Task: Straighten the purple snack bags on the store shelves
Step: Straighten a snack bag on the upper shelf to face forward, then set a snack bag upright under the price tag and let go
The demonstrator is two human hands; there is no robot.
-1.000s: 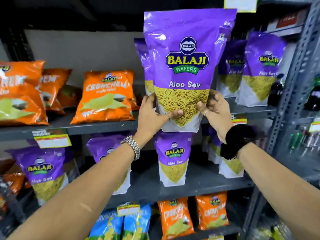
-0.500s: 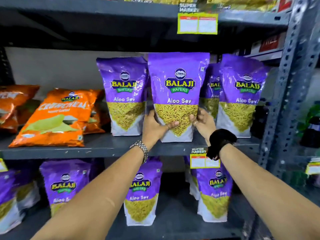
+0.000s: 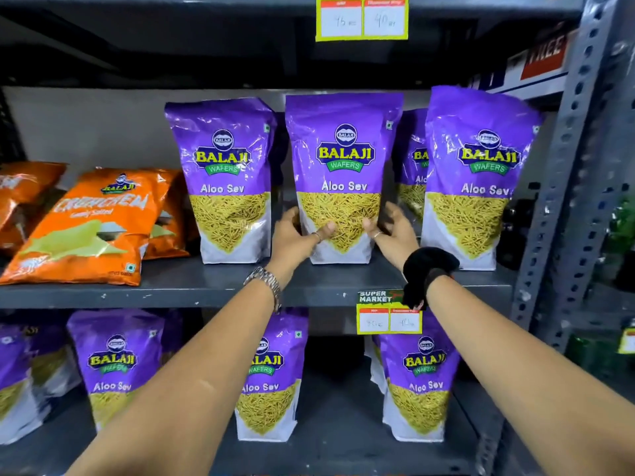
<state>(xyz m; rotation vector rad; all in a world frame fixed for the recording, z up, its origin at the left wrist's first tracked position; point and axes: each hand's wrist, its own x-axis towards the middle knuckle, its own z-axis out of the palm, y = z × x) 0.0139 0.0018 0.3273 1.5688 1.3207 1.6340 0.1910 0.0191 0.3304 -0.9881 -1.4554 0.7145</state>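
Observation:
A purple Aloo Sev bag (image 3: pixel 343 159) stands upright in the middle of the grey shelf (image 3: pixel 206 290). My left hand (image 3: pixel 297 237) grips its lower left side, thumb across the front. My right hand (image 3: pixel 391 231) holds its lower right side, thumb on the front. Another purple bag (image 3: pixel 225 173) stands to its left and a third purple bag (image 3: pixel 481 173) to its right, with one more bag (image 3: pixel 412 159) behind, mostly hidden. On the lower shelf stand several more purple bags, among them one at the right (image 3: pixel 422 383) and one at the left (image 3: pixel 115 365).
Orange snack bags (image 3: pixel 89 228) lie slanted at the left of the same shelf. A yellow price tag (image 3: pixel 388 316) hangs on the shelf's front edge, another price tag (image 3: pixel 360 17) above. A perforated grey upright post (image 3: pixel 563 187) bounds the shelf on the right.
Both hands have carried the purple bag down from near the camera and set it upright on the shelf between the other purple bags. The view has shifted upward.

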